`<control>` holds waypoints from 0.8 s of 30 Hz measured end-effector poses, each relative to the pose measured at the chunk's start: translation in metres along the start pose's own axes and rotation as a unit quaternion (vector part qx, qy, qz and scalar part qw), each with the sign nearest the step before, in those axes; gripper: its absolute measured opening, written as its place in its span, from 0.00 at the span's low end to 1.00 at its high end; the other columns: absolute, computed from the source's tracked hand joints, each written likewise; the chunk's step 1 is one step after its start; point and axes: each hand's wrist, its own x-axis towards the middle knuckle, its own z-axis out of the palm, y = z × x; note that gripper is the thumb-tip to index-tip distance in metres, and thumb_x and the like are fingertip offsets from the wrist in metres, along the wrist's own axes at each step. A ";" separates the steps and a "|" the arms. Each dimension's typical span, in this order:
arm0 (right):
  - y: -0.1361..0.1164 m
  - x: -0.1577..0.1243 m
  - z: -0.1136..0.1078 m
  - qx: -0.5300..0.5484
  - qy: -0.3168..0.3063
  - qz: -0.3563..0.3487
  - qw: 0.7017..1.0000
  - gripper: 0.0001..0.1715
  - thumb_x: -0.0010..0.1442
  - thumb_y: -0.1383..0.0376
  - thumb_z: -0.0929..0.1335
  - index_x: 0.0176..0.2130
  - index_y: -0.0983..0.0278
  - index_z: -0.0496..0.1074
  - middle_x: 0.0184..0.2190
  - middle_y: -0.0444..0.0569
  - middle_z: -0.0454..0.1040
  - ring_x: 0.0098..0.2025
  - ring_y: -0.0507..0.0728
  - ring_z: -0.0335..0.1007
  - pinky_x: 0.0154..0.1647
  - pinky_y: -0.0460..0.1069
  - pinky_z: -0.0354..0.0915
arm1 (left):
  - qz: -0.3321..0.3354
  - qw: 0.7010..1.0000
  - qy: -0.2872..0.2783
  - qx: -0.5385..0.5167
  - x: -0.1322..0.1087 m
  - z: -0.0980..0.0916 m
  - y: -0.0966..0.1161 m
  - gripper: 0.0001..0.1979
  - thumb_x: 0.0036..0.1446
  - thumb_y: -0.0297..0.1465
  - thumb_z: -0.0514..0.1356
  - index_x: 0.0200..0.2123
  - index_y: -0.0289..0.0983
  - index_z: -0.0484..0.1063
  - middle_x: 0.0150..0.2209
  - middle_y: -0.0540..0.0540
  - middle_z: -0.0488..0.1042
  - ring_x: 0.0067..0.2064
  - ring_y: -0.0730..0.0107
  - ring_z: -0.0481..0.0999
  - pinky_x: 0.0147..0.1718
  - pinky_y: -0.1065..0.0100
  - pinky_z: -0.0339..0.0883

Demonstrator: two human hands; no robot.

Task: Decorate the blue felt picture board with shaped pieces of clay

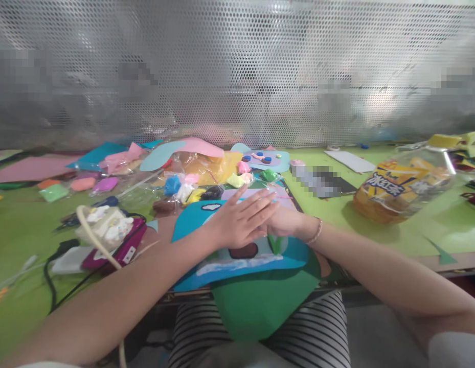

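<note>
My left hand [243, 217] lies across my right hand [285, 221], palm toward palm, with its fingers stretched out. Most of my right hand's fingers are covered, and whatever may be between the palms is hidden. Below both hands is a blue foam sheet [294, 258] with rounded corners, bearing a brown oval [244, 250], a white smeared strip [241, 263] and a green shape [275, 244]. Under it, a green sheet [264, 306] hangs over the table edge toward my lap. Small bags of coloured clay, including yellow [195, 195] and black [212, 192], lie just beyond.
A tilted bottle [406, 184] with a yellow cap stands right. Left are a magenta box [132, 243], cables and a pale strap [95, 237]. Coloured sheets [41, 167] and a decorated purple piece [262, 159] lie along the perforated metal screen [222, 66].
</note>
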 end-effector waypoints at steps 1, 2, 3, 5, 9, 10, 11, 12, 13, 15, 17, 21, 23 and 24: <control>-0.004 -0.001 -0.001 0.026 -0.019 0.009 0.999 0.11 0.52 0.67 0.64 0.37 0.61 0.71 0.36 0.48 0.76 0.42 0.57 0.73 0.42 0.53 0.71 | -0.010 1.000 0.000 0.007 0.000 -0.002 -0.003 0.29 0.65 0.41 0.43 0.64 0.33 0.48 0.63 0.39 0.56 0.66 0.57 0.49 0.64 0.49 0.33; -0.008 -0.003 -0.002 0.104 -0.047 0.032 0.993 0.14 0.48 0.70 0.65 0.38 0.62 0.71 0.38 0.49 0.76 0.44 0.57 0.73 0.45 0.53 0.70 | -0.019 1.000 -0.003 0.015 0.000 -0.005 -0.006 0.30 0.65 0.42 0.42 0.64 0.32 0.47 0.64 0.38 0.56 0.66 0.56 0.49 0.64 0.48 0.32; -0.012 -0.004 -0.005 0.180 -0.055 0.039 0.981 0.18 0.46 0.71 0.65 0.40 0.62 0.70 0.40 0.48 0.76 0.46 0.57 0.72 0.48 0.53 0.69 | -0.028 0.999 -0.005 0.023 -0.001 -0.008 -0.010 0.30 0.65 0.42 0.41 0.64 0.31 0.47 0.64 0.37 0.55 0.66 0.56 0.48 0.64 0.48 0.31; -0.019 -0.006 -0.012 0.274 -0.064 0.028 0.959 0.23 0.45 0.73 0.63 0.43 0.62 0.69 0.42 0.48 0.75 0.49 0.55 0.71 0.51 0.52 0.66 | -0.054 0.998 -0.023 0.033 -0.002 -0.013 -0.016 0.31 0.65 0.43 0.42 0.65 0.31 0.46 0.65 0.37 0.53 0.67 0.54 0.46 0.63 0.47 0.31; -0.025 -0.007 -0.018 0.326 -0.095 0.038 0.940 0.25 0.48 0.71 0.61 0.47 0.64 0.69 0.48 0.50 0.74 0.51 0.55 0.68 0.54 0.54 0.62 | -0.079 0.996 -0.024 0.029 -0.004 -0.014 -0.023 0.33 0.63 0.44 0.44 0.65 0.31 0.43 0.65 0.36 0.51 0.67 0.52 0.43 0.63 0.45 0.32; -0.025 -0.006 -0.017 0.331 -0.095 0.045 0.938 0.23 0.51 0.69 0.60 0.47 0.64 0.69 0.48 0.52 0.73 0.50 0.56 0.68 0.52 0.54 0.63 | -0.081 0.996 -0.022 0.029 -0.004 -0.013 -0.022 0.33 0.63 0.45 0.44 0.65 0.31 0.44 0.65 0.35 0.51 0.67 0.52 0.42 0.63 0.45 0.31; -0.025 -0.005 -0.015 0.335 -0.092 0.054 0.936 0.22 0.53 0.66 0.59 0.47 0.64 0.68 0.48 0.53 0.73 0.49 0.57 0.69 0.50 0.54 0.64 | -0.080 0.996 -0.023 0.031 -0.004 -0.011 -0.020 0.33 0.63 0.45 0.44 0.65 0.32 0.45 0.65 0.36 0.51 0.68 0.52 0.42 0.63 0.45 0.31; -0.024 -0.004 -0.013 0.338 -0.088 0.065 0.935 0.21 0.56 0.62 0.58 0.46 0.65 0.68 0.47 0.54 0.74 0.47 0.57 0.69 0.46 0.54 0.65 | -0.075 0.996 -0.025 0.033 -0.003 -0.009 -0.018 0.32 0.64 0.45 0.43 0.64 0.32 0.47 0.65 0.36 0.51 0.68 0.53 0.42 0.63 0.46 0.30; -0.024 -0.004 -0.010 0.339 -0.086 0.076 0.934 0.23 0.59 0.58 0.56 0.47 0.64 0.68 0.46 0.54 0.74 0.44 0.57 0.70 0.42 0.52 0.66 | -0.065 0.997 -0.024 0.035 -0.002 -0.007 -0.015 0.31 0.64 0.45 0.42 0.64 0.32 0.49 0.65 0.36 0.52 0.68 0.53 0.42 0.63 0.46 0.29; -0.023 -0.004 -0.005 0.333 -0.086 0.092 0.934 0.31 0.62 0.49 0.51 0.48 0.64 0.68 0.45 0.55 0.74 0.41 0.56 0.70 0.36 0.50 0.66 | -0.037 0.999 -0.018 0.035 -0.001 -0.006 -0.011 0.31 0.64 0.45 0.41 0.63 0.31 0.51 0.64 0.36 0.53 0.68 0.54 0.42 0.64 0.48 0.28; -0.024 -0.006 -0.005 0.323 -0.089 0.093 0.938 0.41 0.60 0.41 0.46 0.48 0.63 0.68 0.44 0.55 0.74 0.40 0.57 0.70 0.34 0.50 0.65 | -0.021 0.999 -0.013 0.035 0.000 -0.007 -0.009 0.32 0.64 0.46 0.41 0.63 0.30 0.49 0.64 0.36 0.55 0.67 0.55 0.43 0.64 0.48 0.27; -0.030 -0.010 -0.013 0.293 -0.082 0.064 0.950 0.47 0.56 0.35 0.46 0.49 0.63 0.69 0.44 0.56 0.73 0.48 0.59 0.67 0.44 0.53 0.63 | -0.062 0.997 -0.015 0.040 -0.004 -0.011 -0.022 0.32 0.64 0.44 0.41 0.65 0.30 0.44 0.65 0.35 0.52 0.68 0.55 0.43 0.64 0.49 0.27; -0.032 -0.010 -0.017 0.282 -0.085 0.058 0.954 0.46 0.57 0.36 0.47 0.49 0.63 0.69 0.45 0.55 0.72 0.51 0.59 0.65 0.48 0.53 0.62 | -0.091 0.995 -0.009 0.039 -0.007 -0.011 -0.030 0.31 0.65 0.42 0.41 0.65 0.30 0.43 0.65 0.34 0.50 0.68 0.52 0.42 0.63 0.46 0.29; -0.031 -0.009 -0.017 0.276 -0.083 0.059 0.956 0.45 0.57 0.36 0.48 0.49 0.63 0.69 0.46 0.55 0.72 0.51 0.58 0.65 0.49 0.53 0.62 | -0.097 0.995 -0.009 0.034 -0.008 -0.010 -0.031 0.31 0.65 0.42 0.40 0.65 0.30 0.42 0.65 0.34 0.50 0.68 0.51 0.42 0.63 0.45 0.30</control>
